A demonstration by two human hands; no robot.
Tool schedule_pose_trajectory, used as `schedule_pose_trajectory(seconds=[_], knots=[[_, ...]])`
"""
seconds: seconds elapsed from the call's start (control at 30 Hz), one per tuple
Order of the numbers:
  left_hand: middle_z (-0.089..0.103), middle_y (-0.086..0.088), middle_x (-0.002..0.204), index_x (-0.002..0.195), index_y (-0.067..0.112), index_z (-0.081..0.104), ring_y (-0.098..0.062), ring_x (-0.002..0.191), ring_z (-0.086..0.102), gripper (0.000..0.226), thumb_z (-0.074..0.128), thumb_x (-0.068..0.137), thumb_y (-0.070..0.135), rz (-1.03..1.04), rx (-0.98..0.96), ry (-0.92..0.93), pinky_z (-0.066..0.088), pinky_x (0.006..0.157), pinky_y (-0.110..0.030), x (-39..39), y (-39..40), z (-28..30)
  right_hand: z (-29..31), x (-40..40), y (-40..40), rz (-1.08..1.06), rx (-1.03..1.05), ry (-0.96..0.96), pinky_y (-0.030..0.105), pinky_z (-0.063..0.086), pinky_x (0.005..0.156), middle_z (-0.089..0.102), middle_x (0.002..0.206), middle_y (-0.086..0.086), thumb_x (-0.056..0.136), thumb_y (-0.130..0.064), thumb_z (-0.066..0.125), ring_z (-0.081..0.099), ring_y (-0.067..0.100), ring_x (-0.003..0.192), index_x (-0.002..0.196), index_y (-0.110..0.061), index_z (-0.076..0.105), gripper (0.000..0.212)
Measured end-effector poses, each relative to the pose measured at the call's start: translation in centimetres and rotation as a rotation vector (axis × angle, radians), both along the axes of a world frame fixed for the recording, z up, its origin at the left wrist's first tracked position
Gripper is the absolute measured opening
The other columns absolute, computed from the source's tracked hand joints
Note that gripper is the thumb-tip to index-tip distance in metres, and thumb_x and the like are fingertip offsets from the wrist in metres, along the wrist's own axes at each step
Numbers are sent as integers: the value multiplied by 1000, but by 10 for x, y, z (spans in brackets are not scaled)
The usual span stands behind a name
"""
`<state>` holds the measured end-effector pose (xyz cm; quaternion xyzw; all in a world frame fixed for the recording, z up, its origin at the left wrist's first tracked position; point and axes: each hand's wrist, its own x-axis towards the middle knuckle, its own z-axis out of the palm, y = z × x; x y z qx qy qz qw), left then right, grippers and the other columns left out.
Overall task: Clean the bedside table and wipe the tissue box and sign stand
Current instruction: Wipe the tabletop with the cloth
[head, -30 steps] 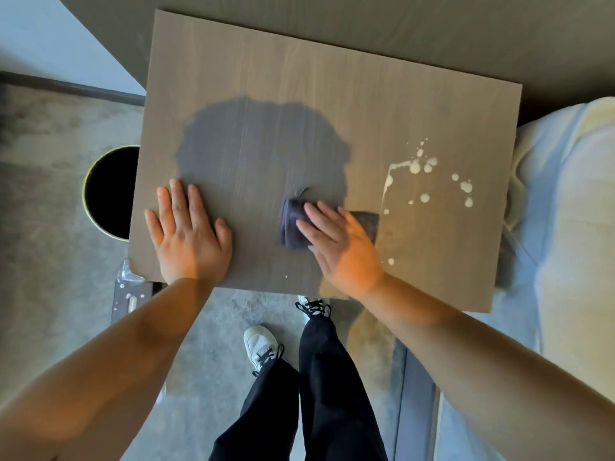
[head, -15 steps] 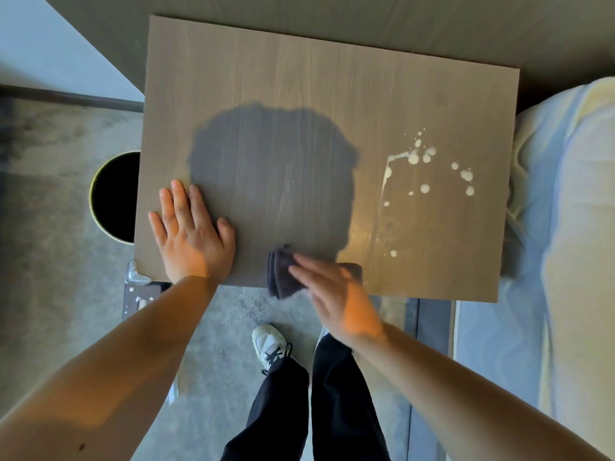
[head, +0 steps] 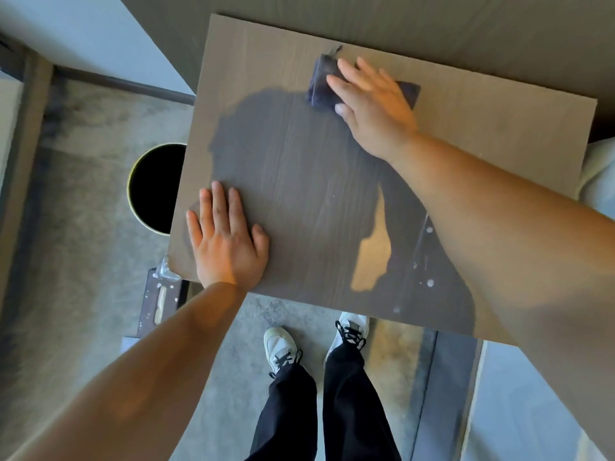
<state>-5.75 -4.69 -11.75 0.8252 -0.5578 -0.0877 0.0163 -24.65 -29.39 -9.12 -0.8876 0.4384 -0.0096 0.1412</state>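
Observation:
The brown wooden bedside table (head: 482,134) fills the middle of the view. My right hand (head: 372,101) presses flat on a folded dark grey cloth (head: 321,83) near the table's far edge. My left hand (head: 226,241) lies flat with fingers apart on the near left corner of the top. A few small white droplets (head: 429,282) remain on the near right part of the top, under my right forearm. No tissue box or sign stand is in view.
A round black bin with a yellowish rim (head: 156,188) stands on the floor left of the table. A dark flat object with white specks (head: 161,301) lies on the floor below the table's near left corner. Pale bedding (head: 599,181) lies to the right. My feet (head: 316,341) stand at the front edge.
My right hand has swept the cloth from the table's near edge up to the far edge. The white splatter at the right is mostly gone or covered by my arm. The left hand stays put.

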Motion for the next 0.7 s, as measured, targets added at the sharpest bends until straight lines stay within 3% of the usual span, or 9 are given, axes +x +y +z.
schedule_pose_trajectory(seconds=[0.17, 0.33, 0.53, 0.7], knots=[[21, -18, 158, 148, 6, 28, -35, 147, 13, 67, 35, 90, 38, -1, 17, 17, 10, 117, -56, -2, -1, 3, 1, -7, 37, 45, 18, -13, 46, 16, 115, 30, 154, 11, 99, -20, 41, 25, 30, 142, 142, -12, 41, 44], [19, -18, 159, 149, 6, 26, -34, 147, 11, 66, 33, 92, 38, -1, 36, 18, 8, 117, -56, -3, -1, 6, -5, -25, 165, 185, 46, -89, 51, 31, 108, 51, 140, 12, 85, -11, 65, 46, 35, 130, 127, -10, 59, 42], [19, -18, 159, 149, 6, 25, -35, 147, 11, 67, 34, 90, 36, 3, 44, 28, 9, 117, -57, -4, -2, 6, -12, -52, 279, 306, 149, -168, 46, 21, 116, 45, 146, 6, 94, -9, 42, 37, 28, 137, 133, -16, 53, 41], [17, -16, 160, 149, 7, 24, -35, 147, 10, 67, 33, 90, 37, 9, 44, 44, 7, 117, -56, -3, -2, 6, -1, -62, 302, 277, 237, -291, 47, 36, 108, 57, 135, 7, 94, -9, 42, 51, 26, 127, 121, -12, 63, 35]])
